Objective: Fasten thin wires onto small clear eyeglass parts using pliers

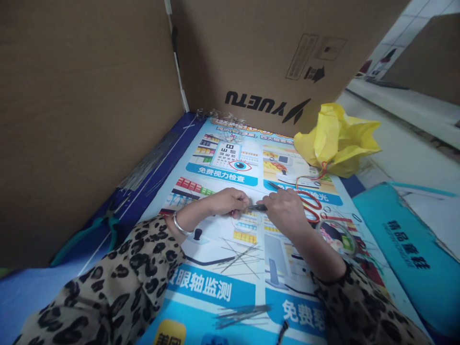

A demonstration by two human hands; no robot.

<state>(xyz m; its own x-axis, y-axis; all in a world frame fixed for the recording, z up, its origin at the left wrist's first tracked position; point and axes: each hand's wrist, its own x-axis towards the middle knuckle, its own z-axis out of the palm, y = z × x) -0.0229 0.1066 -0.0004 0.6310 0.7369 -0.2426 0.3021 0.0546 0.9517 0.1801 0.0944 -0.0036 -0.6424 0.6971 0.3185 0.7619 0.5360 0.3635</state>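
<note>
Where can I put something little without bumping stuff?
Try the poster around its printed eye chart, between the left hand and the wire tangle, or the strip between the crossed wires and the nearer wire bundle. It's crowded at right, by the red-handled scissors and crumpled yellow sheet.

Looks forward and down from the wearer's head, out over both sleeves (118,282) toward the left hand (232,201) and right hand (283,208) near mid-view. Sits close enough to read the large print (212,286) on the poster (260,282) below. Faces a cardboard panel (251,57) across the far side, with a second panel (82,120) filling the left edge and a pale ledge (409,103) at upper right
</note>
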